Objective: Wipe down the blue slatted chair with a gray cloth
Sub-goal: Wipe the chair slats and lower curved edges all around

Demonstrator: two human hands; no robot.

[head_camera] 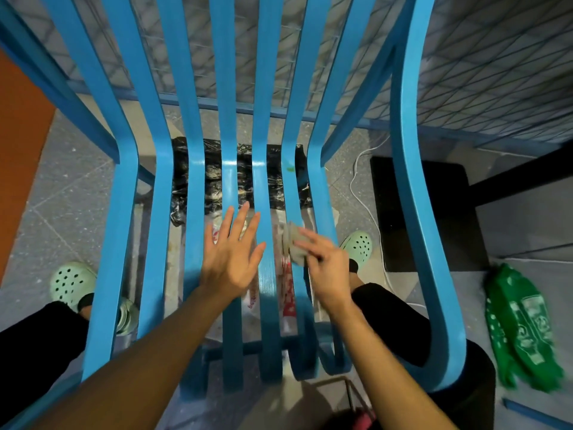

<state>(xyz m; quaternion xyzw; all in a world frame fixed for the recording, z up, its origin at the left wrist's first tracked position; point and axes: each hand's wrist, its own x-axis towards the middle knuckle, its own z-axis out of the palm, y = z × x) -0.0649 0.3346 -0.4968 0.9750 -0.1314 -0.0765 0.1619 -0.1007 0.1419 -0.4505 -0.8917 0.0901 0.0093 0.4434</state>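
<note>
The blue slatted chair (124,212) fills the view from above, its long slats running from the back down over the seat. My left hand (231,256) hovers flat over the middle seat slats with its fingers spread and straight, holding nothing. My right hand (325,268) grips a small folded gray cloth (293,243) and holds it against a slat right of the middle. Motion blur softens the cloth's edges.
Black plastic sheet (214,172) and printed paper lie on the floor under the seat. A green patterned bag (524,327) lies at right, beside a black mat (434,212) and a white cable (369,209). My feet in pale green clogs (73,282) straddle the chair.
</note>
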